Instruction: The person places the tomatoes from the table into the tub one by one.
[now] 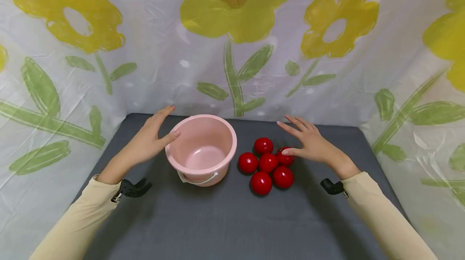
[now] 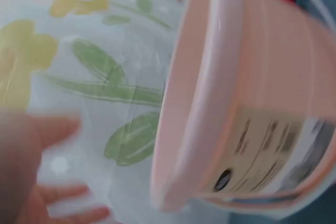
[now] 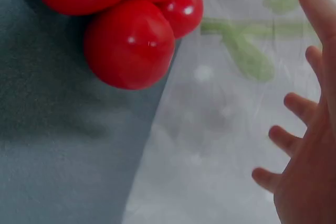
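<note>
A pink bucket [image 1: 203,143] with a white handle [image 1: 200,180] stands upright on the dark table, its inside bare. My left hand [image 1: 147,137] is spread at the bucket's left side, thumb over the rim; whether it touches cannot be told in the head view. In the left wrist view that hand [image 2: 42,166] is blurred and apart from the bucket wall, which bears a printed label [image 2: 262,150]. Several shiny red tomatoes [image 1: 268,163] lie clustered right of the bucket. My right hand [image 1: 310,141] hovers with fingers spread at their right, its thumb partly covering one tomato, holding nothing.
The dark grey tabletop [image 1: 218,223] stretches in front of the bucket and tomatoes. A pale curtain [image 1: 152,42] with yellow flowers hangs behind and at both sides of the table. Each wrist wears a black strap-on device [image 1: 135,188].
</note>
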`<action>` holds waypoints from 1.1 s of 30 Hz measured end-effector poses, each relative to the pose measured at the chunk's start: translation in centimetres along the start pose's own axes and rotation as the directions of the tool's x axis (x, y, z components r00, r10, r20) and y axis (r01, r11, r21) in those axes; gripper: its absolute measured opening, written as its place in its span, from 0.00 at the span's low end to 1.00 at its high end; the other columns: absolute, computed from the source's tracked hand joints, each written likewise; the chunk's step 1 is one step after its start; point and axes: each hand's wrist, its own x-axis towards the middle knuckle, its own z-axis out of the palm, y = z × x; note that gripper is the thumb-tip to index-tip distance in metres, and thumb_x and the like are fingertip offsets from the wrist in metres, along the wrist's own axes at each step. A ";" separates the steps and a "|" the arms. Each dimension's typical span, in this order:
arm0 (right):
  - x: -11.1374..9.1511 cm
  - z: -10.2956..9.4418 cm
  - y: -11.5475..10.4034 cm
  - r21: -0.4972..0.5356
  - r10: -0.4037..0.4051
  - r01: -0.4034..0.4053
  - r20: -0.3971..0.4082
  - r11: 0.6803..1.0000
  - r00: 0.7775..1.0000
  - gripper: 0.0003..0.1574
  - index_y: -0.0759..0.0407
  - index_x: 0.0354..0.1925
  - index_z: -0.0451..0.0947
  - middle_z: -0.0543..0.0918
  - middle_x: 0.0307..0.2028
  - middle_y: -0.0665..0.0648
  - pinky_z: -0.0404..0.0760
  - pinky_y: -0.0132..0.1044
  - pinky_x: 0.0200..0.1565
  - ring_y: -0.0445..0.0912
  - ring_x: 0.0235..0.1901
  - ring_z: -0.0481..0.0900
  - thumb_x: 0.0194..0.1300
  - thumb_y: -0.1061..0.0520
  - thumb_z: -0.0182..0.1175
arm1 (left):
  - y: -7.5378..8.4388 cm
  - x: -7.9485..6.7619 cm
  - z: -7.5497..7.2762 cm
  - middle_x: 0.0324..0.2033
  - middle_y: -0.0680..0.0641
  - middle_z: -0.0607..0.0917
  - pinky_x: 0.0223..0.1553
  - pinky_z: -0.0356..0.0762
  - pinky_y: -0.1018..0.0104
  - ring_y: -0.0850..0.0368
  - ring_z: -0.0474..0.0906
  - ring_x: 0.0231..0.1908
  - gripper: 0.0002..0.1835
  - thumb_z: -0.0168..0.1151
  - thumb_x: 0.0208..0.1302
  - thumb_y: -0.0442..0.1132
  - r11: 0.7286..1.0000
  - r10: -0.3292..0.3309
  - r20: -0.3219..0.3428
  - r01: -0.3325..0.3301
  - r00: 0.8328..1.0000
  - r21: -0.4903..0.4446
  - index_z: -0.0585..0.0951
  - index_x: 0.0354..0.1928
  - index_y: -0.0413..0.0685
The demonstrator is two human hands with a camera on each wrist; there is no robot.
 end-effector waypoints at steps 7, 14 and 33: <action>1.8 0.6 1.9 0.272 0.068 -0.069 0.011 0.960 0.998 0.52 0.37 0.76 0.54 0.56 0.77 0.57 0.60 0.68 0.69 0.61 0.76 0.52 0.60 0.41 0.69 | -1.8 -2.8 0.6 0.55 0.40 0.81 0.51 0.84 0.68 0.58 0.84 0.51 0.30 0.53 0.75 0.48 0.889 -0.243 -0.024 0.213 0.970 -0.405 0.65 0.68 0.34; 5.0 3.0 2.7 0.427 0.036 -0.069 0.084 0.902 0.996 0.46 0.43 0.73 0.63 0.66 0.73 0.57 0.66 0.63 0.69 0.59 0.72 0.63 0.60 0.44 0.69 | -3.4 -4.3 2.8 0.46 0.61 0.79 0.49 0.85 0.70 0.70 0.84 0.43 0.37 0.57 0.72 0.41 0.597 -0.295 0.124 0.284 0.947 -0.750 0.54 0.71 0.25; 8.5 5.6 3.3 0.520 0.019 -0.178 0.297 0.835 0.955 0.35 0.55 0.64 0.75 0.78 0.64 0.59 0.75 0.53 0.66 0.57 0.63 0.77 0.61 0.50 0.70 | -3.6 -3.8 4.9 0.44 0.57 0.84 0.42 0.87 0.70 0.65 0.85 0.41 0.12 0.56 0.71 0.32 0.330 -0.283 0.130 0.224 0.950 -0.917 0.71 0.54 0.46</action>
